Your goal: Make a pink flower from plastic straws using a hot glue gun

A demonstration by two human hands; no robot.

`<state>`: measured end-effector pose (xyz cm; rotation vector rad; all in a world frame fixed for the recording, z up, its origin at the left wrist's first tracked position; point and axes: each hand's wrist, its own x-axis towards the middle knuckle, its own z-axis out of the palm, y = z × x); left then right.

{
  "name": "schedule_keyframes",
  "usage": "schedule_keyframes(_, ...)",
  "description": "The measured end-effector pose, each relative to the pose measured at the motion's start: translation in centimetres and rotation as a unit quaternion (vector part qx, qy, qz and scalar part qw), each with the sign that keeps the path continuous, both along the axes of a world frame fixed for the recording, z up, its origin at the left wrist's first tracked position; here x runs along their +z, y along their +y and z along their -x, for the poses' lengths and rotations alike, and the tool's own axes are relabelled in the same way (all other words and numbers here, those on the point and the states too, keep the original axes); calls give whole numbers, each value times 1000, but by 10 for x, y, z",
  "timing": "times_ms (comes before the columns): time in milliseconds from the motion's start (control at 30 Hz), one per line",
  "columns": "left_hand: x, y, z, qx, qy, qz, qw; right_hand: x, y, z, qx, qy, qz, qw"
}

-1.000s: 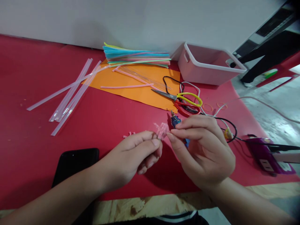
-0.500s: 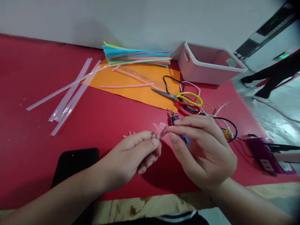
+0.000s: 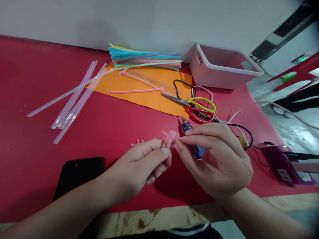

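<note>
A small pink fringed piece is pinched between the thumb and fingers of my left hand. The thumb and fingertips of my right hand are closed at the piece's right edge; whatever sits between them is too small to tell. Partly hidden behind my right hand lies a blue tool with a metal tip. Small pink scraps lie just beyond my left hand. Scissors with one yellow and one red handle rest partly on an orange sheet.
Clear pinkish sticks lie at the left, a black phone near my left forearm. Bundled pipe cleaners and a pink bin stand at the back. Cables and a purple box are at the right.
My right thumb has shifted slightly up and left, and more of the blue tool shows. At the far right, a person's legs have moved right.
</note>
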<state>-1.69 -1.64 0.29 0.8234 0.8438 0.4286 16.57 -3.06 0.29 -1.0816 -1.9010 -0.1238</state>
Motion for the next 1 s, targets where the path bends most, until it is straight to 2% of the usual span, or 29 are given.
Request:
schedule_keyframes(267, 2, 0, 0, 12, -10, 10, 1000, 1, 0, 1, 11, -5, 1, 1000)
schedule_keyframes(1000, -2, -1, 1, -7, -12, 1, 1000, 3, -2, 0, 10, -16, -11, 1000)
